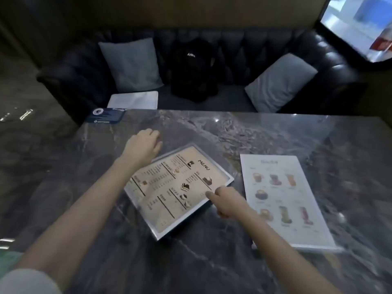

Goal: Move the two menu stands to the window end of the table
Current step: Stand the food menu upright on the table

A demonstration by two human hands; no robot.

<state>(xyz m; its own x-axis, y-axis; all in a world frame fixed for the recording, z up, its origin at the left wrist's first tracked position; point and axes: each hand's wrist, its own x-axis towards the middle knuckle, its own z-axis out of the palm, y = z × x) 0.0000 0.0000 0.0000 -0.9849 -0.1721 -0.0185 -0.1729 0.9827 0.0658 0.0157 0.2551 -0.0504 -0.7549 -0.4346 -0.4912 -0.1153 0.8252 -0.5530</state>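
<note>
A beige menu stand point(178, 187) in a clear frame, headed MENU, is tilted above the dark marble table point(275, 132) at its middle. My left hand point(143, 145) grips the stand's far left corner with curled fingers. My right hand point(227, 201) holds its right edge, thumb on top. A white drinks menu stand point(284, 198) with pictures of cups lies flat on the table just right of my right hand, untouched. The window point(360, 24) is at the far right.
A black leather sofa point(331, 66) runs behind the table with two grey cushions point(131, 64), a black backpack point(193, 68) and a white sheet point(134, 100). A dark blue card point(106, 116) lies at the table's far left corner.
</note>
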